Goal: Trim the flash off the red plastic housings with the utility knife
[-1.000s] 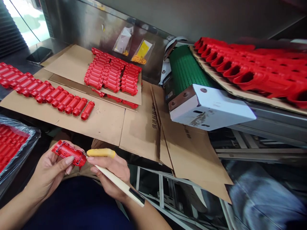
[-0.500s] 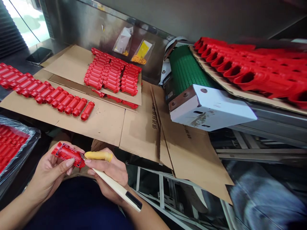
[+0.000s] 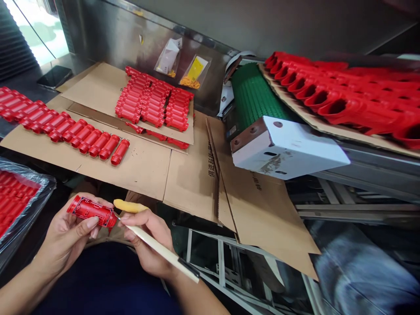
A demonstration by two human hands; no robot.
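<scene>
Red part [image 3: 88,210]: underside hidden by left hand [image 3: 67,236]. Pale-handled tool [image 3: 155,245]: front partly covered by right hand [image 3: 162,234]; tip too small to tell contact. Red tube row [image 3: 75,129], lined bin [image 3: 46,180]: cut by left edge. Red housings [image 3: 348,111]: right edge crops; far rows blurred. Denim [image 3: 361,267]: blurred, cropped. Bag label [image 3: 197,68]: print illegible.

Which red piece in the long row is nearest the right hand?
The rightmost piece; its row-mates all lie farther left, farther from the right hand.

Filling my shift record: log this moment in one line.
left hand: holds red part | right hand: holds cream-handled tool, tip at part's end
</scene>
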